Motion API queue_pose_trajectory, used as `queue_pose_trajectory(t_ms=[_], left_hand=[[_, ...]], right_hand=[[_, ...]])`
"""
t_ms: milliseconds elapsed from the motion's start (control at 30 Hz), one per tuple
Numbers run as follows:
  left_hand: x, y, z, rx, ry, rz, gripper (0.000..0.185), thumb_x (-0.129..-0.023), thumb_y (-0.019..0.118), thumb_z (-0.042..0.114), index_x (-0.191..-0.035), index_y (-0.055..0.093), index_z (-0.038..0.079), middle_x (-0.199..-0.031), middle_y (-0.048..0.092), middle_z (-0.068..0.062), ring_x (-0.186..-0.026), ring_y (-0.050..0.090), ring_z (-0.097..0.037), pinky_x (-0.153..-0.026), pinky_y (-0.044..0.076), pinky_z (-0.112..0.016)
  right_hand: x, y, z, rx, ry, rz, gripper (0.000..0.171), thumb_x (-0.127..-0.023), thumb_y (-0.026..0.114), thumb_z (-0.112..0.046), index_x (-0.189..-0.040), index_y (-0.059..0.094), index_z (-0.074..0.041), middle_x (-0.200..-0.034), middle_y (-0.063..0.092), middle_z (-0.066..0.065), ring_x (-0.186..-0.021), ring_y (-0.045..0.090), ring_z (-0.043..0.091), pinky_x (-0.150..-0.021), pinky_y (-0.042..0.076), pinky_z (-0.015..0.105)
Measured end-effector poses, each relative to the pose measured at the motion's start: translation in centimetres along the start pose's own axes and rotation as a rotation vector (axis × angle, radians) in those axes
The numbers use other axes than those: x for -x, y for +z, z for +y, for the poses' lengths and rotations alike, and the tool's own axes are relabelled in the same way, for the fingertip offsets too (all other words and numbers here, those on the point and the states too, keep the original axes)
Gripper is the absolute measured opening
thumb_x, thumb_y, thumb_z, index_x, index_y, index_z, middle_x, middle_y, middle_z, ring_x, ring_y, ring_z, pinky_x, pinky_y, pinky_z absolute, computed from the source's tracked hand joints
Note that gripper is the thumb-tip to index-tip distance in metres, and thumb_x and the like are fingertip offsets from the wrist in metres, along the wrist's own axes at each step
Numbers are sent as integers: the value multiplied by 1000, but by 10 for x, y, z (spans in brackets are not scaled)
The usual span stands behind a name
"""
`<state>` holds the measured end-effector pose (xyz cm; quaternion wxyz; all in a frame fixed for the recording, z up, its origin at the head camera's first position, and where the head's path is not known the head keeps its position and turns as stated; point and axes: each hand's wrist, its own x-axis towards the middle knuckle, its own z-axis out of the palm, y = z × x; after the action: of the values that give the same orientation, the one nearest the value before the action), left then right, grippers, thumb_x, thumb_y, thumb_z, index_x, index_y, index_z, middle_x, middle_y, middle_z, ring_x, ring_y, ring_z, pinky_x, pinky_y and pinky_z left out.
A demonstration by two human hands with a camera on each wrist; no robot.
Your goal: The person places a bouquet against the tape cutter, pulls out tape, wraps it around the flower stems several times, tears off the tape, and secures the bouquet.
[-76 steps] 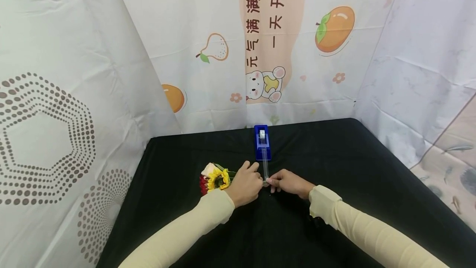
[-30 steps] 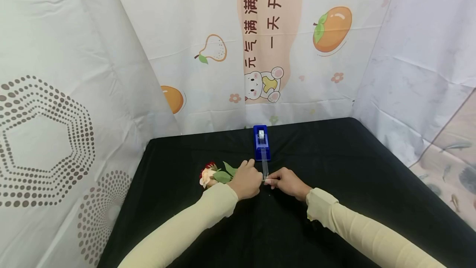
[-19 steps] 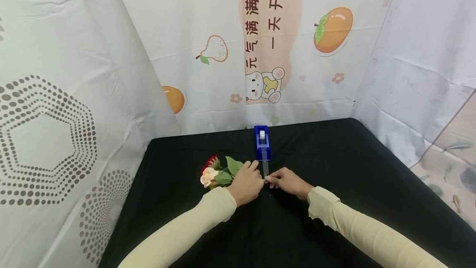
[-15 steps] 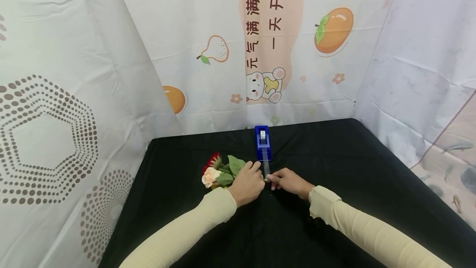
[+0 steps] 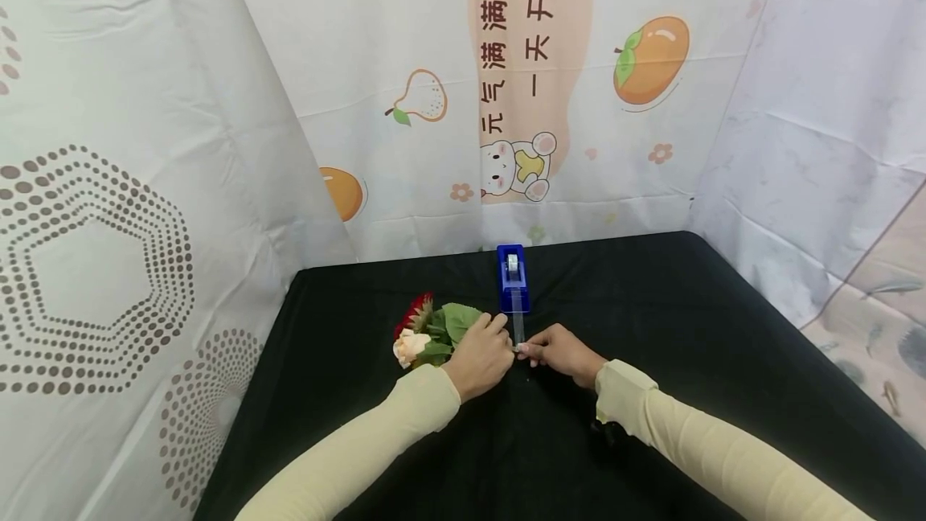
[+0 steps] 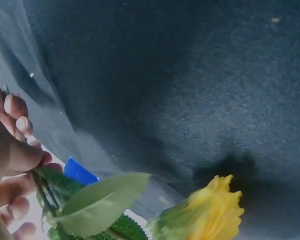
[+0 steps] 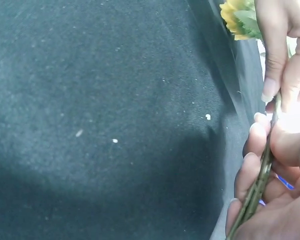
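Just below the frame's centre, the left hand (image 5: 481, 356) grips the stems of a small flower bunch (image 5: 428, 330) while the right hand (image 5: 560, 352) pinches the strip of clear tape (image 5: 518, 326) drawn from the blue dispenser (image 5: 512, 289) on the black table (image 5: 723, 344). The step looks like binding the stems; next likely calls for wrapping the tape round them. The backdrop (image 5: 531, 30) reads "元气满满的一天开始".

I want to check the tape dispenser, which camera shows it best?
The head view: the whole blue tape dispenser stands on the black cloth beyond both hands. The left wrist view catches only a blue corner. The right wrist view shows blue slivers behind fingers.
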<state>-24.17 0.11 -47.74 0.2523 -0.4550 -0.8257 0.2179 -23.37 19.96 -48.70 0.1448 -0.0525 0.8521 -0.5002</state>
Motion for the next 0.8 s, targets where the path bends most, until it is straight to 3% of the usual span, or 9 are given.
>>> queue_pose_trajectory(t_ms=[167,300,467,567,800], left_hand=[[-5,-2,-8,131,-53,-8,18,-93,73,34,-80,77,23,-80,72,6,-97,44,-21,-82,35,-37],[-13,-4,-16,247,-114,-105,26,-94,74,37,-71,70,25,-67,63,8,-91,38,-19,-79,25,-36],[-19,-9,-20,353,-177,-207,30,-94,73,33,-68,63,23,-59,54,7,-86,38,-17,-77,24,-36],[-20,-9,-19,349,-178,-199,30,-93,74,34,-68,64,23,-60,55,7,-87,40,-17,-79,26,-37],[-18,-1,-11,223,-113,-134,24,-91,75,39,-71,73,26,-60,56,10,-94,41,-18,-83,31,-39]], right_hand=[[0,-1,-2,23,-18,28,21,-100,67,-16,-93,80,-2,-80,70,4,-74,58,17,-69,43,31],[0,0,-3,29,-17,44,20,-100,68,-16,-93,80,-1,-78,68,3,-76,58,19,-69,43,32],[-1,2,-2,45,-29,64,18,-100,69,-17,-95,81,-4,-78,68,2,-75,58,19,-68,44,32],[-1,2,-1,66,-43,68,18,-99,69,-17,-94,82,-5,-79,69,2,-75,58,18,-68,45,32],[-2,2,-1,97,-59,75,16,-99,70,-17,-92,82,-8,-83,71,2,-79,61,18,-73,47,33]])
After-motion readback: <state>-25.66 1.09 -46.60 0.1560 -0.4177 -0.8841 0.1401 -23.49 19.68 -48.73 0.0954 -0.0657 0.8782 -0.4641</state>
